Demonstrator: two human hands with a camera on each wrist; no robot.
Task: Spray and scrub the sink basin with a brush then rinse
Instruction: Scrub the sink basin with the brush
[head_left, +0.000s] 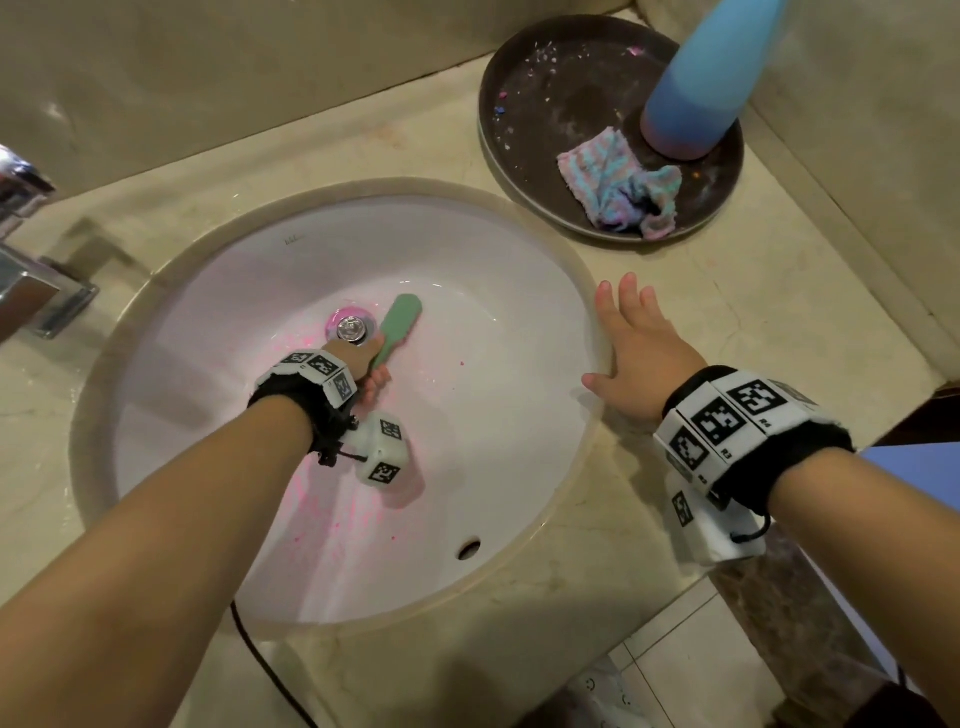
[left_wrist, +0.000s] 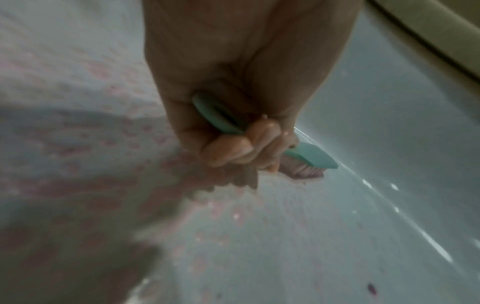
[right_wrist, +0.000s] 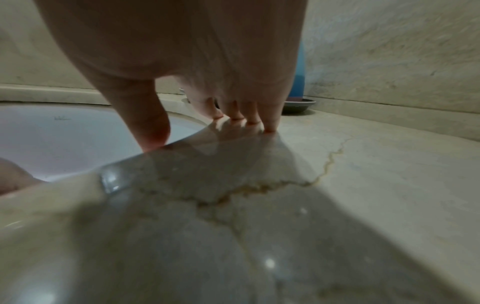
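One sink basin (head_left: 498, 322), one brush (head_left: 397, 327), two hands, one tray (head_left: 519, 156), one cloth (head_left: 618, 182), seemingly one bottle (head_left: 701, 83).

My bare forearms, no sleeves, a black fabric band on my left wrist (head_left: 311, 400) and on my right wrist (head_left: 748, 436), each ringed with white blocks printed with black square markers, a white marked box hanging under each, thin black cords, perhaps drawstrings.

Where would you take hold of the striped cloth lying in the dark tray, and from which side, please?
Grip the striped cloth at its bunched, raised end nearest the sink, pinching from above. That crumpled end stands up in folds, so fingers can close on it, while the flatter end lies close beside the blue bottle. Coming with the free right hand from the sink side of the tray probably keeps clear of the bottle.
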